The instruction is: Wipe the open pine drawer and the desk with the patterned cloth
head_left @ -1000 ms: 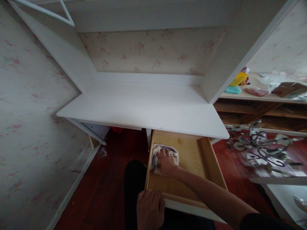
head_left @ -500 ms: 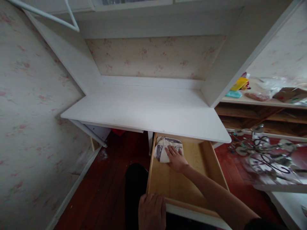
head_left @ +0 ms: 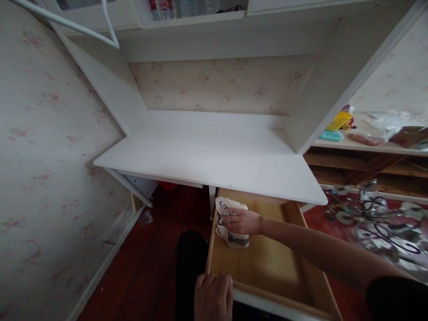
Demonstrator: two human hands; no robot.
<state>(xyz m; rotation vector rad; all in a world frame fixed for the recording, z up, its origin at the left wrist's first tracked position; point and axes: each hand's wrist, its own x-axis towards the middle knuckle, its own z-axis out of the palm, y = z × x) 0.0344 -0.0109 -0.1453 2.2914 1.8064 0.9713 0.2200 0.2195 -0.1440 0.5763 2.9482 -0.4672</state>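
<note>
A wooden drawer [head_left: 267, 267] stands pulled out from beneath the white desk [head_left: 207, 151]. My right hand [head_left: 242, 220] reaches in from the right and presses on a cream cloth [head_left: 239, 240] with dark printed marks, its fingers bent over the fabric. The cloth lies bunched against the drawer's left side, partly covered by my hand. At the drawer's front left corner, my left hand [head_left: 214, 296] is closed over the top edge of the front panel; its fingertips point away from me.
A white hutch above the desk holds clear bottles [head_left: 189, 8]. A white metal bar [head_left: 87, 31] juts in at upper left. On the right, a low wooden shelf [head_left: 364, 145] carries bags and packages, and a chandelier-like metal fixture [head_left: 381, 223] lies in front of it.
My right hand has turned and moved the cloth along the drawer's left side, slightly toward me. My left hand keeps its place on the drawer front. The view has tilted up slightly.
</note>
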